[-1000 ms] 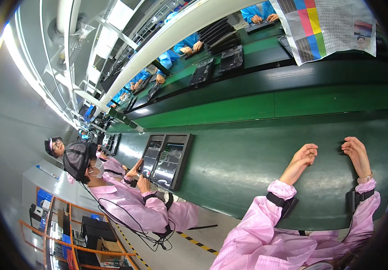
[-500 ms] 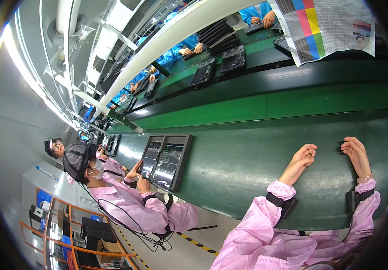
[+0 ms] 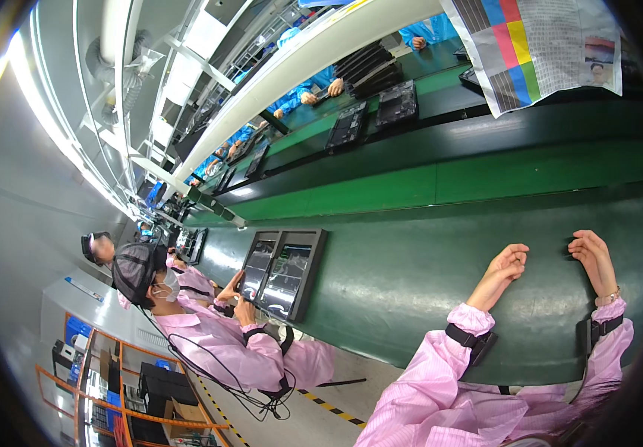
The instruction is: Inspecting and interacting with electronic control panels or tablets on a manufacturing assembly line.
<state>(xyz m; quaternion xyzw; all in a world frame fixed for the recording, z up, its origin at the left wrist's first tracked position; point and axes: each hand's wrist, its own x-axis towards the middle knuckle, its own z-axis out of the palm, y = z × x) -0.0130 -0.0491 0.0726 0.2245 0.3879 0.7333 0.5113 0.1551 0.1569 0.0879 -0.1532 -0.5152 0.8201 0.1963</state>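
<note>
My left hand [image 3: 502, 273] rests over the green work surface [image 3: 403, 276], its fingers loosely bent and pointing right. Nothing shows in it. To its right is my right hand [image 3: 595, 262], fingers half curled toward the left one. A dark patch [image 3: 570, 242] lies by its fingertips; I cannot tell whether it is a shadow or a small object. A strip of green surface separates the two hands. Each pink sleeve has a black strap with a small dark box at the wrist, such as the left wrist box [image 3: 478, 346].
On my left, a co-worker in pink [image 3: 224, 343] handles a black divided tray [image 3: 303, 294] with shiny dark panels. Beyond a raised ledge, a conveyor carries open dark devices [image 3: 397, 103]. A printed sheet [image 3: 537, 56] hangs at the upper right. People in blue work across the line.
The view has shifted slightly, moving the scene a little right and down. My hands keep nearly the same pose. Across the line, blue-sleeved workers' hands have moved.
</note>
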